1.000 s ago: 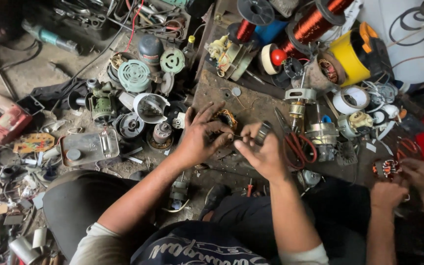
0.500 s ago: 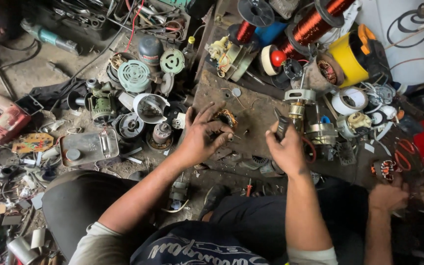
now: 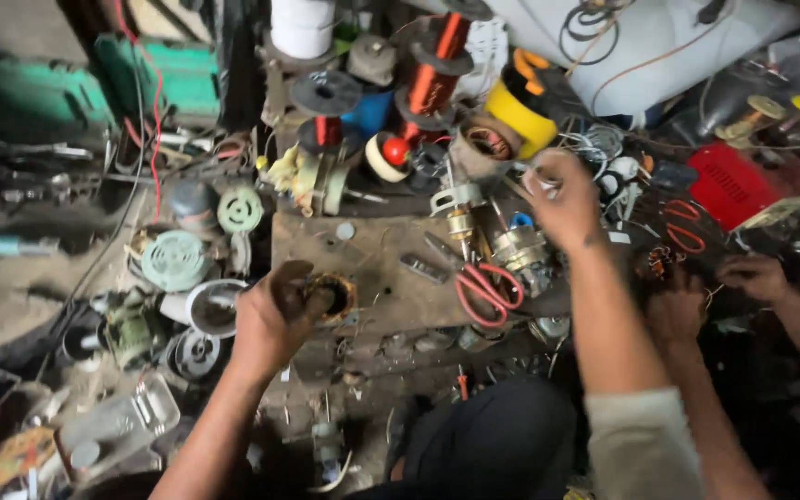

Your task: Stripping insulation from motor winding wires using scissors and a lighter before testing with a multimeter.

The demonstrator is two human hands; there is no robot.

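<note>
Dim workshop, dusty concrete floor (image 3: 11, 287), worn wooden board (image 3: 381, 250), green case (image 3: 155, 79) behind

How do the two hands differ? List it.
1. The left hand stays low on the wooden board; the right hand reaches far forward into the clutter.
2. The left hand grips a small copper-wound coil; what the right hand holds is too blurred to tell.
Both are bare.
</note>
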